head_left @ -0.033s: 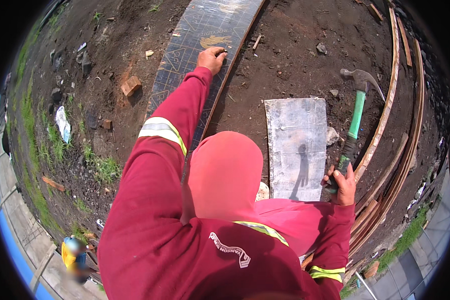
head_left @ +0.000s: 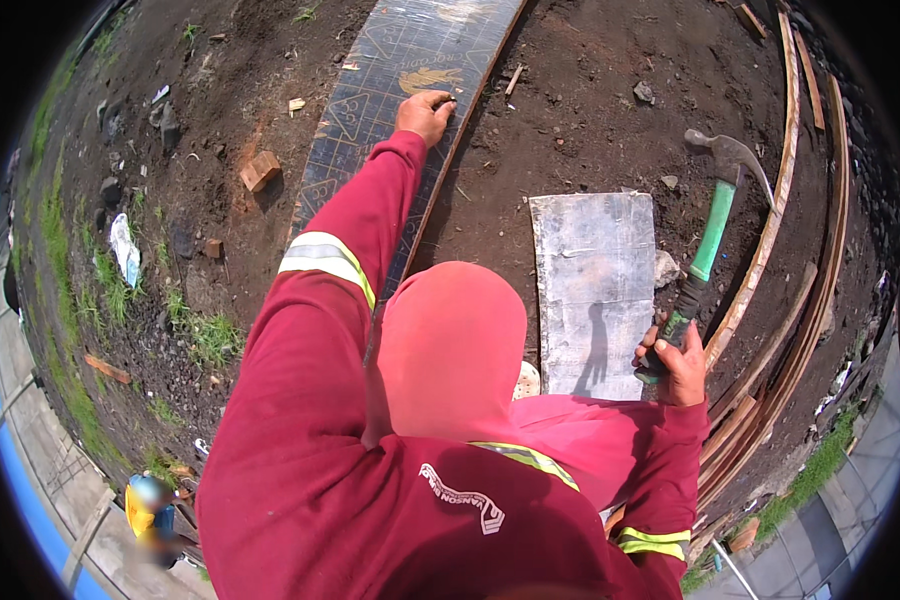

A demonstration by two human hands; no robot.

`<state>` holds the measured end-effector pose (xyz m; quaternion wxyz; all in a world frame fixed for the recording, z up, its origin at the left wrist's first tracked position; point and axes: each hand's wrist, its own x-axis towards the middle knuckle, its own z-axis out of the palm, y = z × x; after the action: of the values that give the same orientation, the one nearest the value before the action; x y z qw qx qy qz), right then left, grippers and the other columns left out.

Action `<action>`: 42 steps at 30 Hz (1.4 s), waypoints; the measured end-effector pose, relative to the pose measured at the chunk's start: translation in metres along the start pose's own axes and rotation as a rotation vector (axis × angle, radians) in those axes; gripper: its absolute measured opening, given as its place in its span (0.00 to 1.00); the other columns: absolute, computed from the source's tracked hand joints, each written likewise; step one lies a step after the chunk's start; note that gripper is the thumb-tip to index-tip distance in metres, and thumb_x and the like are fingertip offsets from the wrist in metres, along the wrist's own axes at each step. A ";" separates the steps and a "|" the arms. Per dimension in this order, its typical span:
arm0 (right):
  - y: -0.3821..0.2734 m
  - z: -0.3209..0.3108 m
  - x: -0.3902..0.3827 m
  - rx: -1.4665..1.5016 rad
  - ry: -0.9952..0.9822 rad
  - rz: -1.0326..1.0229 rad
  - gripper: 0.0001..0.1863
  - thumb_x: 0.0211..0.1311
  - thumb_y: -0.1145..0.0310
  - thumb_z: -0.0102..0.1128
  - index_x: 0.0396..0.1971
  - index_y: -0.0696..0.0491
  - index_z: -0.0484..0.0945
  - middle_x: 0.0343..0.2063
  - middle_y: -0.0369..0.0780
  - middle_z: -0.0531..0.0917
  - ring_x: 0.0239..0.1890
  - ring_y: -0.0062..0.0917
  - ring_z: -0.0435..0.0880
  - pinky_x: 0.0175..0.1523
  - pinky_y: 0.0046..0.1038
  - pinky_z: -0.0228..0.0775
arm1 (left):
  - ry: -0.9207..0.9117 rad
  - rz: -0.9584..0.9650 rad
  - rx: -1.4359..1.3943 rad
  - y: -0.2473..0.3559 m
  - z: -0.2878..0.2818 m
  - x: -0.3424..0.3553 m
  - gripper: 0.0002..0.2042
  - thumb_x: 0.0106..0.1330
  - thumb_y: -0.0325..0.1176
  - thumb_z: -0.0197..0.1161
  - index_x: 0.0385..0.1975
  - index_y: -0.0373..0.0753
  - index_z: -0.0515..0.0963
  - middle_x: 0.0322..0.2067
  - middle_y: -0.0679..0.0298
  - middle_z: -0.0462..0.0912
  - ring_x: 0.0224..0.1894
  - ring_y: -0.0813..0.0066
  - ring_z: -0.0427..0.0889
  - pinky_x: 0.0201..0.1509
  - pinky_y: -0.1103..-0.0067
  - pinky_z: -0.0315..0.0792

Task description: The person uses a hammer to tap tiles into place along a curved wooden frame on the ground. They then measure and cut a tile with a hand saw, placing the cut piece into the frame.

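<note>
Two hands show in my feed. The left hand (head_left: 425, 116) is pinched closed on a small item (head_left: 452, 98), too small for me to identify, over a long dark panel (head_left: 375, 65) with gold print. The right hand (head_left: 676, 368) grips one hammer (head_left: 713, 232) near the handle's end, its green handle slanting up and away, metal head outermost.

Between the arms, a red-clad knee (head_left: 455, 350) blocks my view of the panel's near end, and one pale shoe (head_left: 527, 380) peeks out beside it. Just left of the hammer, one whitish sheet (head_left: 595, 270) lies on the soil (head_left: 560, 120), a shadow across it; one stone (head_left: 666, 268) sits at its right edge.

Further right I count at least four wooden strips (head_left: 782, 130), the nearest running close by the hammer's head. Left of the panel are two wood blocks (head_left: 260, 171), one larger, and one crumpled white scrap (head_left: 125, 250) near grass (head_left: 215, 340). One other person (head_left: 150, 512), in yellow, is at the far lower left.
</note>
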<state>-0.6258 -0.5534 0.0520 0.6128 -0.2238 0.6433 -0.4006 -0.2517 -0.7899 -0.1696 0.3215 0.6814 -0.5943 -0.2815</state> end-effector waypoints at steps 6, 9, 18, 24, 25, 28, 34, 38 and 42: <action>0.008 0.070 0.038 -0.203 -0.056 -0.056 0.09 0.57 0.67 0.58 0.29 0.53 0.67 0.14 0.35 0.71 0.12 0.18 0.69 0.17 0.20 0.63 | 0.144 0.198 0.164 -0.006 0.018 0.008 0.09 0.53 0.36 0.63 0.33 0.42 0.81 0.35 0.61 0.82 0.42 0.65 0.78 0.48 0.74 0.70; 0.014 0.098 0.052 -0.294 -0.094 -0.152 0.10 0.56 0.66 0.59 0.28 0.53 0.67 0.14 0.34 0.71 0.12 0.17 0.69 0.17 0.19 0.62 | 0.163 0.182 0.187 -0.004 0.020 0.012 0.10 0.53 0.37 0.63 0.33 0.43 0.81 0.35 0.61 0.81 0.41 0.63 0.78 0.48 0.73 0.70; 0.053 0.146 0.098 -0.507 -0.124 -0.220 0.16 0.49 0.61 0.65 0.19 0.56 0.69 0.11 0.33 0.71 0.15 0.13 0.68 0.20 0.22 0.61 | 0.101 0.225 0.229 -0.005 0.014 0.011 0.09 0.54 0.38 0.62 0.32 0.44 0.81 0.35 0.63 0.81 0.42 0.63 0.76 0.48 0.71 0.67; 0.070 0.175 0.136 -0.866 -0.049 -0.287 0.20 0.49 0.56 0.64 0.26 0.59 0.73 0.14 0.44 0.76 0.17 0.35 0.77 0.25 0.34 0.67 | 0.150 0.240 0.204 -0.004 0.017 0.010 0.08 0.53 0.36 0.63 0.31 0.44 0.81 0.34 0.64 0.81 0.41 0.63 0.75 0.48 0.70 0.67; 0.070 0.178 0.139 -0.904 -0.038 -0.258 0.19 0.49 0.56 0.64 0.26 0.59 0.73 0.15 0.45 0.77 0.18 0.36 0.77 0.26 0.34 0.67 | 0.134 0.219 0.206 -0.005 0.018 0.010 0.08 0.52 0.35 0.63 0.31 0.44 0.81 0.34 0.64 0.81 0.41 0.63 0.75 0.48 0.70 0.67; 0.070 0.178 0.136 -0.946 -0.063 -0.227 0.20 0.49 0.55 0.62 0.27 0.59 0.74 0.18 0.46 0.78 0.25 0.37 0.80 0.31 0.34 0.70 | 0.193 0.274 0.172 -0.010 0.021 0.009 0.07 0.51 0.34 0.63 0.31 0.44 0.81 0.34 0.65 0.81 0.41 0.64 0.75 0.48 0.70 0.67; 0.067 0.182 0.135 -0.921 -0.071 -0.243 0.17 0.50 0.58 0.62 0.26 0.58 0.73 0.16 0.45 0.77 0.22 0.37 0.79 0.29 0.35 0.68 | 0.218 0.305 0.163 -0.015 0.025 0.009 0.07 0.50 0.34 0.65 0.29 0.44 0.81 0.33 0.65 0.81 0.42 0.65 0.75 0.48 0.70 0.67; 0.040 0.184 0.126 -0.895 -0.054 -0.294 0.16 0.48 0.60 0.64 0.24 0.58 0.72 0.14 0.44 0.76 0.18 0.32 0.77 0.25 0.31 0.67 | 0.196 0.306 0.136 -0.006 0.018 0.009 0.07 0.50 0.34 0.64 0.29 0.44 0.81 0.33 0.66 0.81 0.42 0.65 0.75 0.48 0.71 0.67; 0.006 0.192 0.108 -0.507 -0.101 -0.471 0.12 0.50 0.68 0.64 0.22 0.57 0.70 0.12 0.33 0.70 0.17 0.14 0.66 0.23 0.22 0.61 | 0.061 0.120 0.444 0.006 -0.012 -0.010 0.30 0.48 0.43 0.67 0.53 0.44 0.67 0.54 0.58 0.66 0.58 0.59 0.62 0.60 0.66 0.57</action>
<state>-0.4544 -0.6805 -0.0052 0.4597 -0.5307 0.6220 -0.3467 -0.2481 -0.7789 -0.1571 0.1974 0.7071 -0.6711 -0.1035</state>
